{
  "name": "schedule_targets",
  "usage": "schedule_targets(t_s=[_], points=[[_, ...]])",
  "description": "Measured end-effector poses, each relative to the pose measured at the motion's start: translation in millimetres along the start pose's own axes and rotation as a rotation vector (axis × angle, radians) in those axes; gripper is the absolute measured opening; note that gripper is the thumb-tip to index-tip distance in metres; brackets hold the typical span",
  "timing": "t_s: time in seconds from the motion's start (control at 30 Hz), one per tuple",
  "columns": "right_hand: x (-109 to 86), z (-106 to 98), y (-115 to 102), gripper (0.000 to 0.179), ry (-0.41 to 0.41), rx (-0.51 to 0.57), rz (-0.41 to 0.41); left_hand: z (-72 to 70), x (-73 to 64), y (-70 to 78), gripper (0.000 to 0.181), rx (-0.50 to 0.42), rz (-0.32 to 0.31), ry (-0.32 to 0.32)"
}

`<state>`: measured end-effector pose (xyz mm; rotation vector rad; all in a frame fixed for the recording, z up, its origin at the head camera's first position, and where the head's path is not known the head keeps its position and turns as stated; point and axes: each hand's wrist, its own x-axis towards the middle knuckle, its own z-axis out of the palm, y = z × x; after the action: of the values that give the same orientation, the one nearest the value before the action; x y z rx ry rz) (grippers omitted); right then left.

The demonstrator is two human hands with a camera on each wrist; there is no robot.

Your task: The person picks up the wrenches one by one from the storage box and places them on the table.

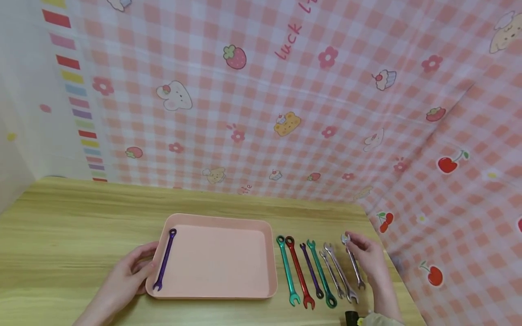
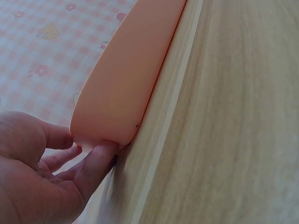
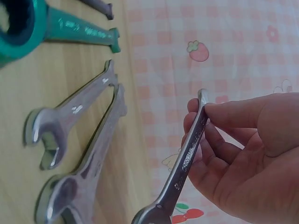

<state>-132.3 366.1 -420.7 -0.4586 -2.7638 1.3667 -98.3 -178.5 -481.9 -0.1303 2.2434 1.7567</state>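
Note:
My left hand (image 1: 124, 278) holds the left end of a pink tray (image 1: 220, 258), its thumb and fingers about the corner in the left wrist view. Along that side inside the tray lies a purple combination wrench (image 1: 165, 261). At the far right, my right hand (image 1: 372, 260) pinches a silver wrench (image 3: 184, 161) near its upper end, thumb on one side and fingers on the other. This wrench slants, with its lower open jaw toward me. Beside it on the table lie two more silver wrenches (image 1: 341, 274).
Between tray and silver wrenches lie a green wrench (image 1: 287, 271), a red wrench (image 1: 299, 274), a small purple wrench (image 1: 311, 271) and another green wrench (image 1: 321, 274), roughly in a row. A checked cloth (image 1: 261, 99) hangs behind and right of the wooden table (image 1: 81, 226). A black object (image 1: 351, 318) shows at the bottom edge.

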Motion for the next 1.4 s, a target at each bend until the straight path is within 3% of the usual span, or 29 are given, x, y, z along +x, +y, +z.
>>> schedule_targets(t_s=[0.47, 0.9, 1.4], points=[[10.9, 6.1, 18.0, 0.041, -0.011, -0.153, -0.004, 1.4, -0.7, 0.2, 0.054, 0.011, 0.016, 0.004], [14.6, 9.3, 24.8, 0.047, -0.091, -0.22, -0.043, 1.3, -0.6, 0.8, 0.055, 0.024, 0.013, 0.009], [15.8, 11.5, 30.6, 0.041, -0.028, -0.296, -0.047, 1.2, -1.1, 3.1, 0.055, 0.03, 0.006, 0.009]])
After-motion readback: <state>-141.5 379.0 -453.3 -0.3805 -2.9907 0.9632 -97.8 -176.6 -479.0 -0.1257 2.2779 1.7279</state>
